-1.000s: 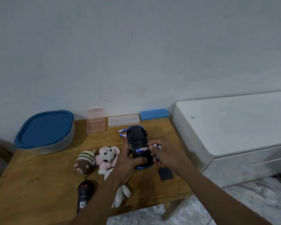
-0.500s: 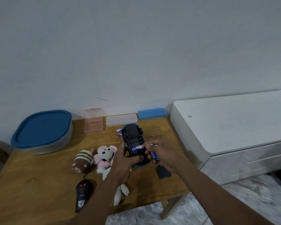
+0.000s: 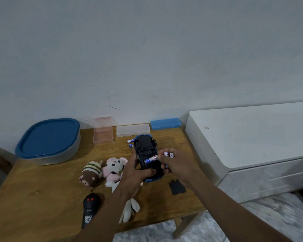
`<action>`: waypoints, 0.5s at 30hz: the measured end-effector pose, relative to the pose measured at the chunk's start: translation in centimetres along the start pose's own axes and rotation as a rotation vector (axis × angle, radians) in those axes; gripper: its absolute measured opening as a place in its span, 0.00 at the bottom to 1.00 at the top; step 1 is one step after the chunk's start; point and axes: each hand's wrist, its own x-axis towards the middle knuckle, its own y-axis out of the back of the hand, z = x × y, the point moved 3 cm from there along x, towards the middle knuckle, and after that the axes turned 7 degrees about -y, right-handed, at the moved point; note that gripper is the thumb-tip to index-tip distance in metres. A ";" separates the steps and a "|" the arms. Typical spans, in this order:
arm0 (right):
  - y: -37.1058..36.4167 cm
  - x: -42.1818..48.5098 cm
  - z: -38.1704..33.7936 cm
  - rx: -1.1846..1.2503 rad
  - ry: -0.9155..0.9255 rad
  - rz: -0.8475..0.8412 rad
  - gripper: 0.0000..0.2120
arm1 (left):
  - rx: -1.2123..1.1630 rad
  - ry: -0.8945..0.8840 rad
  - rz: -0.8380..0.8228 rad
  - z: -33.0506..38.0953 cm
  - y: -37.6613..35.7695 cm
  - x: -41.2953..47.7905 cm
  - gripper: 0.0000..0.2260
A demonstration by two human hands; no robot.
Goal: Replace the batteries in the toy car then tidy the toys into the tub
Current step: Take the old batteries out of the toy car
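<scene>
Lidded tub [image 3: 47,142] at the worktop's [image 3: 42,198] far left corner. Near the right edge, the upturned toy car [image 3: 145,149] is clamped in the grip of the left hand [image 3: 136,173]. A battery [image 3: 150,159] is pinched over its bay by the right hand [image 3: 178,165], likely to be pressed home next.

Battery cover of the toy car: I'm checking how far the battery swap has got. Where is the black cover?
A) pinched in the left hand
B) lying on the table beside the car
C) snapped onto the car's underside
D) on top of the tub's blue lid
B: the black cover lies flat on the table, apart from the upturned toy car that the left hand holds, while the right hand holds batteries.
</scene>
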 end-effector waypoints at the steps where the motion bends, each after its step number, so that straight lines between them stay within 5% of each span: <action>1: -0.2 0.1 -0.1 0.001 0.004 0.017 0.07 | 0.000 -0.001 -0.012 0.1 -0.2 0.0 0.39; 15: -0.8 0.7 -0.9 0.020 0.031 0.017 0.09 | -0.005 0.045 -0.077 -0.3 -0.5 -0.1 0.41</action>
